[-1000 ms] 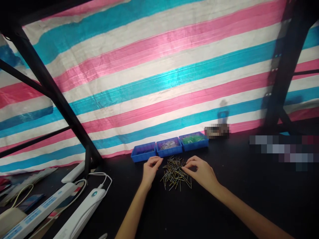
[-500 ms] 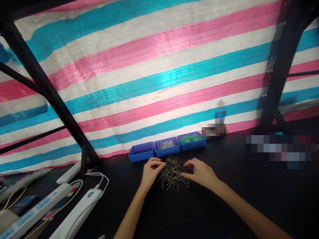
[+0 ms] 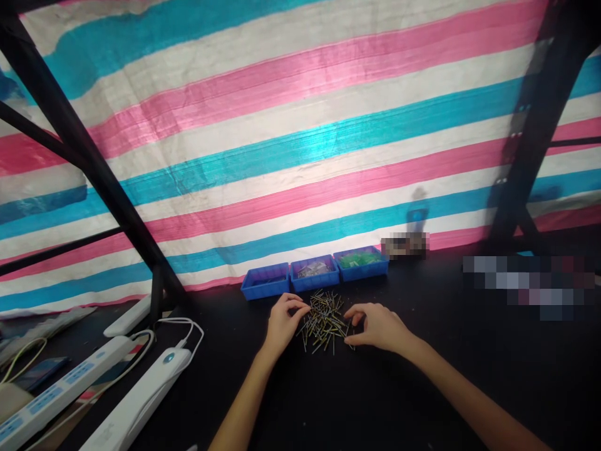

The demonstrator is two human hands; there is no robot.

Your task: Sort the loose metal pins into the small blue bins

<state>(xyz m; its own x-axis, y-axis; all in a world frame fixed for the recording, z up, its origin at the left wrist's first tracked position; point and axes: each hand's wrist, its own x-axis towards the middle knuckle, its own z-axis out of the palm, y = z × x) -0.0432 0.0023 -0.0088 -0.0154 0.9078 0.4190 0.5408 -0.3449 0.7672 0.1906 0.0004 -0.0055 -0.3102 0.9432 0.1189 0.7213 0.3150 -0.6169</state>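
Note:
A loose pile of thin straight metal pieces [image 3: 325, 321], gold and grey and possibly drill bits, lies on the black tabletop between my hands. At its left edge, my left hand [image 3: 283, 322] has thumb and forefinger pinched together; anything between the tips is too small to make out. Over on the right side of the pile, my right hand [image 3: 381, 327] is open, thumb apart from the curled fingers, close to the outermost pieces. Just behind the pile stand three blue bins: a left bin [image 3: 265, 289] with dark contents, a middle bin [image 3: 315, 283] with clear packets and a right bin [image 3: 364, 272] with green ones.
White power strips [image 3: 136, 401] and cables lie at the left. A black metal frame [image 3: 101, 178] rises on that side, with a striped tarp [image 3: 300, 144] behind the table. Blurred-out items [image 3: 526, 285] lie at the right.
My right thumb has shifted slightly right along the pile's edge. My left hand keeps its pinch in nearly the same place. The camera view has tilted a little.

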